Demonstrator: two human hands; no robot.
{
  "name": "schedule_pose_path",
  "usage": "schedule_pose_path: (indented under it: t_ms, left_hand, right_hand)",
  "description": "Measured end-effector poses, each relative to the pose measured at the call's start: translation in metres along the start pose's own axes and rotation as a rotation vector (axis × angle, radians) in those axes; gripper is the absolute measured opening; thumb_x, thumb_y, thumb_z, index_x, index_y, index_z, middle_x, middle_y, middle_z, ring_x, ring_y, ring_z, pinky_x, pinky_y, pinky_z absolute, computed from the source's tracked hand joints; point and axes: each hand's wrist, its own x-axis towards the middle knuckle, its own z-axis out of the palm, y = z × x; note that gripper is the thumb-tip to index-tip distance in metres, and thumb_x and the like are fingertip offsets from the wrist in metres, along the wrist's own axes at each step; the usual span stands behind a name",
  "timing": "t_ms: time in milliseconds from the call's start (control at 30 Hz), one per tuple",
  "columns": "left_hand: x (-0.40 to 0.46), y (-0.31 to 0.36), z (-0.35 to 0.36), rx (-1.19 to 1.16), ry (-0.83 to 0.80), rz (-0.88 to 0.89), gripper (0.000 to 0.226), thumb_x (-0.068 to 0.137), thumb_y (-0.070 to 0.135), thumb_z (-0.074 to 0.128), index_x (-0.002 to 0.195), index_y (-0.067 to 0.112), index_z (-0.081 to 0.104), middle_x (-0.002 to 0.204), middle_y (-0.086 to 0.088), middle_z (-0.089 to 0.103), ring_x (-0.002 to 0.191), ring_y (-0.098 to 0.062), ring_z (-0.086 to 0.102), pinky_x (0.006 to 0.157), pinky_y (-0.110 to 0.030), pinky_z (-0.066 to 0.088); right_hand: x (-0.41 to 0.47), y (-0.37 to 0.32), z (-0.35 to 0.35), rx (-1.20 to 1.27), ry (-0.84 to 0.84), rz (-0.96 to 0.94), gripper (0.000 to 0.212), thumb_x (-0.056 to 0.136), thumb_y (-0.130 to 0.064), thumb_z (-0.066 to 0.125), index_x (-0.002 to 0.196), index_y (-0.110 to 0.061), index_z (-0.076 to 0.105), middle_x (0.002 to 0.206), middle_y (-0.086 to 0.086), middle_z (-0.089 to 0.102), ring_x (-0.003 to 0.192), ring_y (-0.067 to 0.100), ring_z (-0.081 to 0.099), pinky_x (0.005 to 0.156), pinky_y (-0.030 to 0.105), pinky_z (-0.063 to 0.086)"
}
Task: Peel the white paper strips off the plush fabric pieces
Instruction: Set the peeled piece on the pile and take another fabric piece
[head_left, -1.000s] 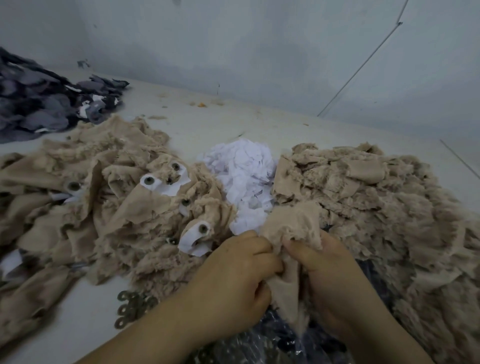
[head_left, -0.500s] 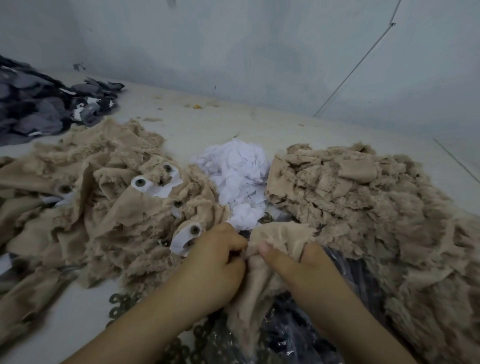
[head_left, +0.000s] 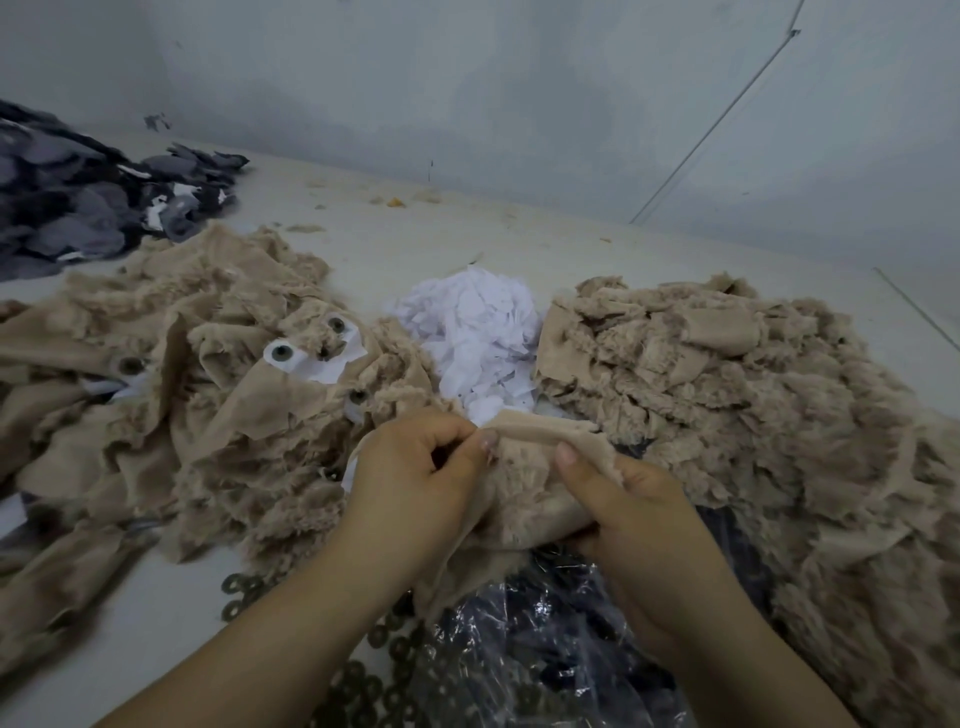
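Your left hand (head_left: 415, 467) and right hand (head_left: 628, 514) both pinch one beige plush piece (head_left: 524, 483) stretched between them, fuzzy pile facing you, just below the crumpled heap of white paper strips (head_left: 472, 332).

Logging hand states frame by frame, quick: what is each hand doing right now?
Left hand: fingers curled, pinching the top edge of the beige plush piece.
Right hand: gripping the same plush piece, thumb on top.
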Motion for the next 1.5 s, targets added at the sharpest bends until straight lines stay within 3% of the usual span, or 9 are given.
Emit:
schedule_pose_path:
  t_ms: [167,367,567,733,867,1000,1100,1300,1500]
  left_hand:
    - [0.003,-0.002,0.003,-0.025,0.034,-0.026,0.036,0.086,0.03,0.068,0.056,0.015,0.057,0.049,0.011,0.046,0.048,-0.002,0.041,0.052,-0.017,0.033]
    - [0.002,-0.004,0.002,-0.032,0.042,-0.008,0.025,0.091,0.025,0.064,0.067,0.017,0.063,0.064,0.006,0.06,0.061,-0.01,0.055,0.058,-0.026,0.043]
    - [-0.01,0.005,0.003,0.03,-0.013,0.174,0.039,0.076,0.066,0.058,0.07,0.027,0.057,0.066,0.009,0.054,0.065,-0.008,0.052,0.054,-0.019,0.042]
    - [-0.004,0.003,0.006,0.1,0.021,0.285,0.015,0.085,0.026,0.063,0.072,0.019,0.066,0.068,0.012,0.058,0.072,-0.006,0.055,0.066,-0.015,0.04]
    - [-0.003,0.005,0.006,0.126,-0.027,0.394,0.016,0.088,0.015,0.061,0.073,0.015,0.067,0.07,0.012,0.06,0.075,-0.004,0.055,0.072,-0.011,0.039]
    - [-0.007,0.007,0.006,-0.095,-0.048,0.211,0.025,0.094,0.038,0.052,0.079,0.02,0.06,0.073,0.009,0.057,0.069,-0.005,0.054,0.06,-0.01,0.04]
    - [-0.013,0.006,0.009,-0.008,-0.055,0.158,0.04,0.075,0.068,0.062,0.088,0.033,0.048,0.079,0.01,0.054,0.07,-0.009,0.053,0.055,-0.018,0.044]
    - [-0.007,0.002,0.009,-0.099,-0.018,0.127,0.02,0.092,0.021,0.065,0.072,0.021,0.062,0.069,0.006,0.06,0.06,-0.005,0.054,0.054,-0.016,0.044]
    - [-0.003,0.001,0.01,-0.336,-0.114,-0.101,0.024,0.094,0.022,0.06,0.072,0.016,0.062,0.056,0.006,0.052,0.05,-0.007,0.046,0.044,-0.023,0.042]
  right_hand:
    - [0.003,0.003,-0.001,0.089,0.049,0.002,0.034,0.083,-0.043,0.06,0.094,-0.018,0.079,0.101,0.012,0.077,0.099,0.026,0.074,0.093,0.046,0.053]
    - [0.003,0.001,0.002,0.202,0.123,0.008,0.032,0.091,-0.035,0.056,0.095,-0.012,0.078,0.101,0.014,0.077,0.095,0.03,0.075,0.082,0.042,0.058]
    - [-0.001,0.0,0.009,0.294,0.047,0.073,0.043,0.088,-0.033,0.058,0.107,0.003,0.071,0.108,0.025,0.072,0.104,0.039,0.07,0.091,0.05,0.056]
    - [-0.004,-0.001,0.012,0.394,-0.035,0.098,0.038,0.084,-0.024,0.062,0.112,0.0,0.072,0.116,0.026,0.07,0.112,0.041,0.066,0.103,0.058,0.047]
    - [-0.003,-0.004,0.011,0.401,-0.004,0.111,0.036,0.075,-0.028,0.069,0.099,-0.002,0.077,0.108,0.024,0.073,0.099,0.035,0.073,0.084,0.045,0.06]
    - [-0.004,-0.002,0.012,0.401,-0.002,0.137,0.035,0.08,-0.027,0.066,0.102,-0.001,0.076,0.11,0.024,0.072,0.1,0.035,0.072,0.086,0.042,0.06]
    - [-0.005,0.0,0.014,0.398,0.004,0.134,0.038,0.082,-0.028,0.067,0.103,0.003,0.074,0.109,0.027,0.072,0.099,0.035,0.073,0.08,0.038,0.061]
    - [-0.005,0.0,0.016,0.466,-0.003,0.138,0.031,0.089,-0.025,0.059,0.103,-0.003,0.076,0.112,0.023,0.072,0.104,0.034,0.072,0.079,0.036,0.061]
    - [-0.004,0.002,0.018,0.512,0.036,0.182,0.039,0.082,-0.027,0.062,0.107,0.0,0.073,0.109,0.021,0.074,0.097,0.032,0.074,0.067,0.034,0.061]
